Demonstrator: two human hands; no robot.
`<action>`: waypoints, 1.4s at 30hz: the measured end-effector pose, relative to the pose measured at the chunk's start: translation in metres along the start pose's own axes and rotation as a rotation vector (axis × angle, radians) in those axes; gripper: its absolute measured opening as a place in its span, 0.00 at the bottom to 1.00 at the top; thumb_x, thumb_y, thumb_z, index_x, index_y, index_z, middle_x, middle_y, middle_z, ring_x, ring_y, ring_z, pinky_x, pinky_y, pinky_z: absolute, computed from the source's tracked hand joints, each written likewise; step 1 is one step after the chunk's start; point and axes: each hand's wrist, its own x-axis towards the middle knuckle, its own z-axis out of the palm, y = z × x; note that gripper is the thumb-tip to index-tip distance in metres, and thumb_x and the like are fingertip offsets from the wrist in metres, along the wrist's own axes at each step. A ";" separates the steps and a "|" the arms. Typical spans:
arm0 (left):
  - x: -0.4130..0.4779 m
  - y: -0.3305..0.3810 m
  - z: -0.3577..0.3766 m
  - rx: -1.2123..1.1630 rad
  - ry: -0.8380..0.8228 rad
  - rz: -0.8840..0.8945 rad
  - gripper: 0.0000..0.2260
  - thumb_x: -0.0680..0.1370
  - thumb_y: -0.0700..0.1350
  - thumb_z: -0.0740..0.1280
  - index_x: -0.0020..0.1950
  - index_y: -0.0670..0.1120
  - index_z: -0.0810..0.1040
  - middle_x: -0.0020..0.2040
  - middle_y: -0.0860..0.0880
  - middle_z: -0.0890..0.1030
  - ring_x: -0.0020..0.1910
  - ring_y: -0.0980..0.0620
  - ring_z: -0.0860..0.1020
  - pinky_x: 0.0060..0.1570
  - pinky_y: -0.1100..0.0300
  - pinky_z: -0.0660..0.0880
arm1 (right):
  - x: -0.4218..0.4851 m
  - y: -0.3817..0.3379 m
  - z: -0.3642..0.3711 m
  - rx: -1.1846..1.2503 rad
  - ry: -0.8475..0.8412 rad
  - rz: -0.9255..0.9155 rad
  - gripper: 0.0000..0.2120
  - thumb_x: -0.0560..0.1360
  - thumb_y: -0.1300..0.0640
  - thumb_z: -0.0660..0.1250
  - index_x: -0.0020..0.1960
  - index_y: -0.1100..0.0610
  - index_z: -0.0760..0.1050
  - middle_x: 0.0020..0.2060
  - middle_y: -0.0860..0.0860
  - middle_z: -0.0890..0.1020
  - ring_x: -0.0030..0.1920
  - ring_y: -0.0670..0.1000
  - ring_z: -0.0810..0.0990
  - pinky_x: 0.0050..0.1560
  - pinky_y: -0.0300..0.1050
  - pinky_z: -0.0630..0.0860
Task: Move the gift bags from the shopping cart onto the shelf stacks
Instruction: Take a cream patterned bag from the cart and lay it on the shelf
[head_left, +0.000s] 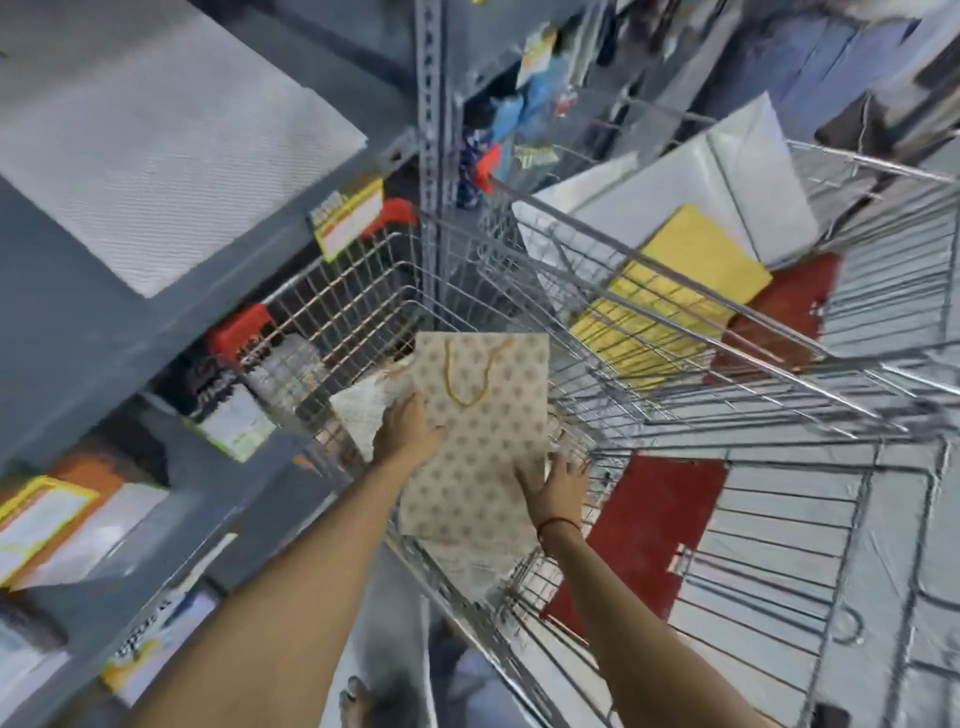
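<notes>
A flat cream gift bag (483, 441) with a dotted pattern and gold cord handle lies over the near end of the wire shopping cart (675, 395). My left hand (408, 428) grips its left edge. My right hand (556, 480) rests spread on its lower right edge. More of the same patterned bags (363, 410) lie under it. Deeper in the cart sit yellow bags (670, 291), red bags (644, 525) and white bags (691, 176). The grey shelf (104, 332) on the left holds a white stack (156, 145) of bags.
A grey perforated shelf upright (434, 130) stands just behind the cart. Yellow price tags (348, 215) hang on the shelf edges. Lower shelves hold orange and white packs (78, 514). My foot (358, 701) shows on the floor below.
</notes>
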 end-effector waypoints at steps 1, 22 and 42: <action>0.004 0.003 0.008 0.019 -0.006 -0.036 0.23 0.75 0.50 0.66 0.67 0.44 0.68 0.67 0.42 0.70 0.66 0.41 0.69 0.61 0.47 0.73 | 0.001 0.005 0.007 0.069 -0.023 0.042 0.29 0.72 0.49 0.69 0.67 0.62 0.66 0.63 0.61 0.72 0.64 0.59 0.69 0.64 0.46 0.62; 0.021 -0.017 0.012 -0.805 0.003 -0.435 0.23 0.80 0.53 0.54 0.66 0.39 0.70 0.64 0.41 0.75 0.62 0.39 0.74 0.62 0.47 0.72 | -0.021 -0.007 -0.015 0.479 0.069 -0.386 0.09 0.77 0.44 0.55 0.48 0.47 0.71 0.45 0.50 0.79 0.47 0.52 0.79 0.49 0.53 0.78; -0.125 -0.004 -0.203 -1.012 0.813 0.317 0.13 0.81 0.41 0.59 0.62 0.37 0.76 0.59 0.41 0.79 0.55 0.45 0.77 0.61 0.50 0.73 | -0.079 -0.213 -0.114 0.863 0.108 -0.829 0.09 0.75 0.53 0.60 0.49 0.58 0.72 0.39 0.45 0.76 0.36 0.32 0.75 0.40 0.28 0.73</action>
